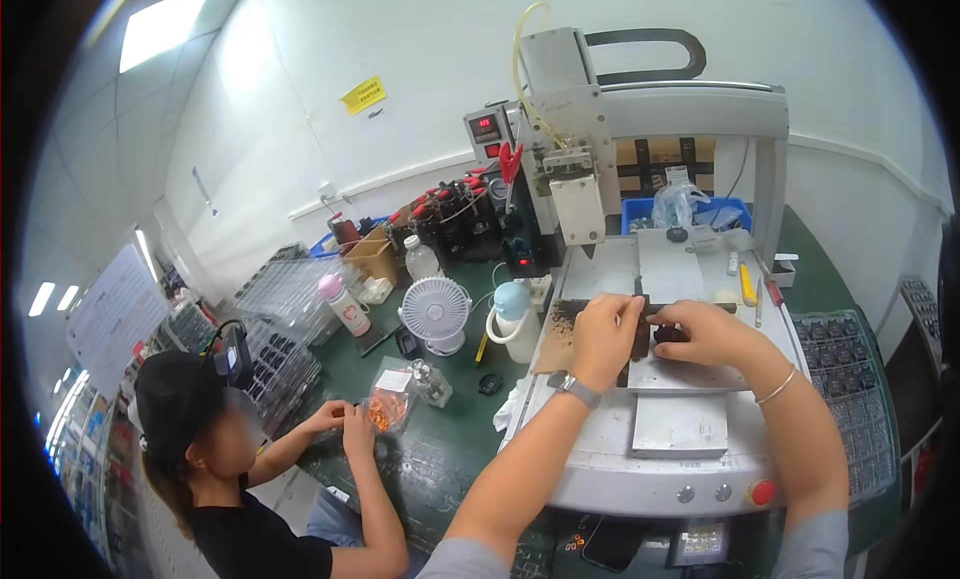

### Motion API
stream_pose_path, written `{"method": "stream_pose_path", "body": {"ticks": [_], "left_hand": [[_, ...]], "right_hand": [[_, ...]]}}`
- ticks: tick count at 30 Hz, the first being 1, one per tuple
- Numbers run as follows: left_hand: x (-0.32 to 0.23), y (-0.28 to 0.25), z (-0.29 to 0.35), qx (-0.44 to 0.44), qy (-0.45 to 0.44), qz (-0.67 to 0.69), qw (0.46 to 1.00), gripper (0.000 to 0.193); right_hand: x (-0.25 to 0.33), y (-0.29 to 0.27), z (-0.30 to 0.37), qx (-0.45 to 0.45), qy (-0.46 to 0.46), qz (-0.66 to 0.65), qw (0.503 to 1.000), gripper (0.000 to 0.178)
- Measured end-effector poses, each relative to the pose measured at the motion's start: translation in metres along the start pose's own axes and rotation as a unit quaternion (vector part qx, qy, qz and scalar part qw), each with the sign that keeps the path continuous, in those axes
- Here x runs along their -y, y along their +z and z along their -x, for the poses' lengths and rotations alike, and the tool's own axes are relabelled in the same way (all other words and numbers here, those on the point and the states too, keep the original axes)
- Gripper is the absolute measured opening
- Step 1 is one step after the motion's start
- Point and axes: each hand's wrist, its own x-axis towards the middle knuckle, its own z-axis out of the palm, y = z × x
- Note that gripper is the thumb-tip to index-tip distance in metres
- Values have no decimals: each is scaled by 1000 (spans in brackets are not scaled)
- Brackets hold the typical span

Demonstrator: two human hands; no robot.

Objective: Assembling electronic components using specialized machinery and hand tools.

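Note:
My left hand [603, 336], with a watch at its wrist, is closed in a pinch over the machine's white bed [590, 274]. A thin dark stick-like tool [638, 282] rises from its fingertips; its kind is too small to make out. My right hand [708, 331] curls its thumb and fingers around a small round black part [668, 334]. Both hands meet at a dark brown fixture block [641, 345], partly hidden by the fingers. Just left of it lies a stained brown sheet [562, 339]. Above stands the white dispensing head [577, 207], apart from my hands.
A yellow-handled knife [747, 285] and a red pen-like tool [774, 292] lie right of the fixture. Trays of black parts [845, 399] are at the right. A red button [762, 492] sits at the front. A white fan [436, 314] and a co-worker [215, 449] are left.

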Motion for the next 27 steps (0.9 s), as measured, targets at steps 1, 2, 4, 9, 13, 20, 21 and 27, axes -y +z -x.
{"method": "stream_pose_path", "body": {"ticks": [1, 2, 4, 9, 13, 20, 21, 27], "left_hand": [[-2, 1, 0, 0, 0, -1, 1000, 25], [-4, 3, 1, 4, -12, 9, 1000, 26], [2, -2, 2, 0, -32, 17, 999, 27], [28, -7, 6, 20, -68, -43, 997, 30], [23, 22, 3, -7, -67, -42, 997, 19], [29, 0, 7, 55, -121, 38, 990, 21], [28, -1, 6, 56, -121, 41, 990, 21], [18, -6, 1, 102, -183, 42, 977, 25]], "right_hand": [[-2, -1, 2, -4, 0, 0, 1000, 44], [-4, -1, 3, -9, 1, -1, 1000, 44], [2, 1, -5, 3, 4, -7, 1000, 44], [4, 16, -21, -12, -77, -33, 996, 46], [-5, 14, -2, -63, -6, -59, 996, 39], [-10, 29, -9, -65, 17, -81, 994, 42], [-7, 28, -9, -62, 30, -76, 995, 43], [-36, 28, 1, -143, -54, 75, 985, 42]]}}
